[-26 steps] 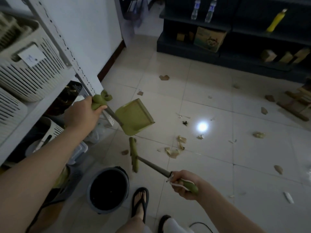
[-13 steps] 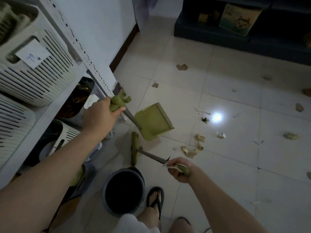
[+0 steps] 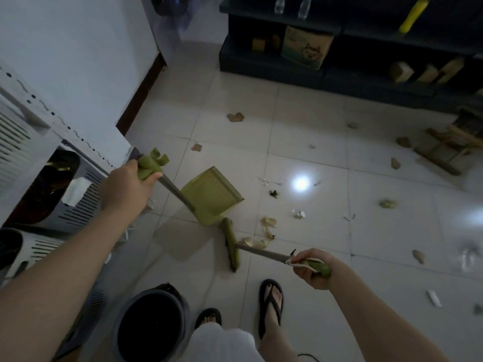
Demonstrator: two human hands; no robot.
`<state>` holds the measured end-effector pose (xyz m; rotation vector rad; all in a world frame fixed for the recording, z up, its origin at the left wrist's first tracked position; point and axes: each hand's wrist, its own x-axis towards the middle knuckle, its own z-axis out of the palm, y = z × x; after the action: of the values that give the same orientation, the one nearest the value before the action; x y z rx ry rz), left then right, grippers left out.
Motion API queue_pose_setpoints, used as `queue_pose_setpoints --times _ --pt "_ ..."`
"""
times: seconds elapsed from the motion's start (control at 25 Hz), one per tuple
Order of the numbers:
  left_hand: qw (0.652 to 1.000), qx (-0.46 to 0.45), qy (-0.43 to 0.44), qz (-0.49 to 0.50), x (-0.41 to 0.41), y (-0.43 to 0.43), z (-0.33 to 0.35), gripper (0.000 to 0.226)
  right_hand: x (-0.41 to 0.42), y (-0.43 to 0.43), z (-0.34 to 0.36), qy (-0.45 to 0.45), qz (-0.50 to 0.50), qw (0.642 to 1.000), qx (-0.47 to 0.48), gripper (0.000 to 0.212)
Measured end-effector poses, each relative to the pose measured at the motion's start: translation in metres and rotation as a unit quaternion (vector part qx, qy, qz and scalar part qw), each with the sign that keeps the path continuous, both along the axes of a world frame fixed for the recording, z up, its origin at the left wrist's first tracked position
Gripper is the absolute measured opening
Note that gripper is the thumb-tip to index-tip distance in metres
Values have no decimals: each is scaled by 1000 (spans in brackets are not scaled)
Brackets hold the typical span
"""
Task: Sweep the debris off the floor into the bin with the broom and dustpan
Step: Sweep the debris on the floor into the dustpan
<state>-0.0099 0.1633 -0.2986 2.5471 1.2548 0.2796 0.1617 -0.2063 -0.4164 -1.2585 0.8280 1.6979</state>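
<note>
On the pale tiled floor [image 3: 300, 121], tan scraps [image 3: 254, 241] may slip under the raised green plastic dustpan [image 3: 211, 195] the left hand [image 3: 125, 189] grips if the right hand's [image 3: 312, 267] gripped green broom [image 3: 231, 244] sweeps.

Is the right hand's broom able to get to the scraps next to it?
Probably yes: the right hand grips the broom, and its head sits right beside the scraps with nothing between them.

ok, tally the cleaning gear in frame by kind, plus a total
broom: 1
dustpan: 1
bin: 1
total: 3
</note>
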Motion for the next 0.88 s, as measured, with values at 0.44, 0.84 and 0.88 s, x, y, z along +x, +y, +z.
queue_pose_setpoints --times 0.44,0.84,0.88 --pt "999 -10 19 27 74 -80 -8 43 108 -95 26 -75 -34 997 4 15" --pt "997 29 27 73 71 -52 7 50 138 -60 29 -28 -57 993 102 30" --pt "996 33 24 84 70 -42 8 50 138 -48 25 -23 -54 992 108 31"
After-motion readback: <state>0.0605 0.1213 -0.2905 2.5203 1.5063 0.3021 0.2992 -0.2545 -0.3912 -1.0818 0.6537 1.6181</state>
